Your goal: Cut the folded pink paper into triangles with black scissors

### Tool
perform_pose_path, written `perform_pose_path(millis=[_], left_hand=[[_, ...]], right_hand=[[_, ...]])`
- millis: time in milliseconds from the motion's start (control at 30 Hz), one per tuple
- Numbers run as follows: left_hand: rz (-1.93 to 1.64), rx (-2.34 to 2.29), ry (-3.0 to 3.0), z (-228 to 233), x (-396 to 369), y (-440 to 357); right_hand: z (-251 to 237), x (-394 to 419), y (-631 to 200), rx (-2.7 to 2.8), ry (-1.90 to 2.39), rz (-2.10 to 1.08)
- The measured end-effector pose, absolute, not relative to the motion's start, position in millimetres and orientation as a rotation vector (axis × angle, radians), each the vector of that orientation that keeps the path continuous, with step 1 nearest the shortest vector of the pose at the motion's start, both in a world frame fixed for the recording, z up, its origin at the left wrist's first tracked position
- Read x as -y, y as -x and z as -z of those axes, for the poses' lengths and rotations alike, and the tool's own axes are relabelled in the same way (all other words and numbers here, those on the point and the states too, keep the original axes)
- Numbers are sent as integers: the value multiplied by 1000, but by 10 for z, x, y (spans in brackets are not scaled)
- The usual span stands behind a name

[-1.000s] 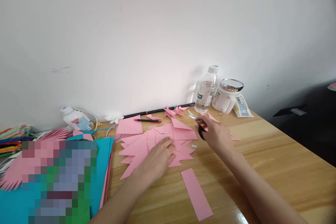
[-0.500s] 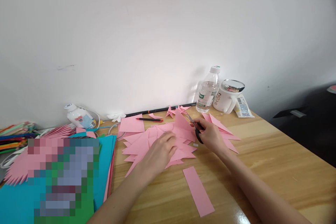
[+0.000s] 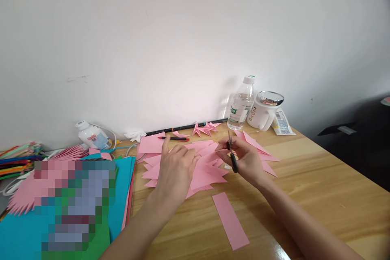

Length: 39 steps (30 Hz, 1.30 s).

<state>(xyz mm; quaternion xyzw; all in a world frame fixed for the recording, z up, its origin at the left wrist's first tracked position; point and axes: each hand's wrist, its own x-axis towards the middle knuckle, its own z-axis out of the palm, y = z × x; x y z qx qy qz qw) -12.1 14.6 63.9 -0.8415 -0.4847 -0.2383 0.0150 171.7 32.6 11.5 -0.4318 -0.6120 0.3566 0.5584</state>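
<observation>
My left hand (image 3: 178,166) is palm down over a spread of pointed pink paper pieces (image 3: 210,176). Its little finger lifts away while the other fingers bend down and close on a piece of pink paper, mostly hidden under them. Black-handled scissors (image 3: 233,161) are in my right hand (image 3: 245,161), their blades pointing up toward the wall. The thumb and index fingertip of that hand come together beside the pink pieces. A pink paper strip (image 3: 230,221) lies nearer to me, apart from both hands.
Along the wall stand a water bottle (image 3: 240,107), a white mug (image 3: 260,113) and a tipped white bottle (image 3: 93,136). A black and red pen (image 3: 173,138) lies behind the pile. More pink pieces (image 3: 254,145) sit right; coloured sheets (image 3: 122,195) lie left.
My left hand has moved up and left, its little finger now raised. The scissors have turned upright, away from the folded pink piece, which no longer stands up.
</observation>
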Motion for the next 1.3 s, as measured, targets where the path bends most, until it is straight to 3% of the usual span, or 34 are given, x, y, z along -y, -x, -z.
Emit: perform_pose_path(millis=[167,367,1000,1300], left_hand=[[762,1922,2969,-617,-119,78],[1128,2216,3326,-546,-150,75],[582,2108,3415,-443,-168,116],[575,2068,3497,-538,-184,152]], right_hand=[[-170,-306,-1722,1285,997,-951],[-106,-277,-1680,1255,1074,-1050],[-87,-210,-1579,1445,953,-1258],[-94,-296,-1713,1328,923,-1299]])
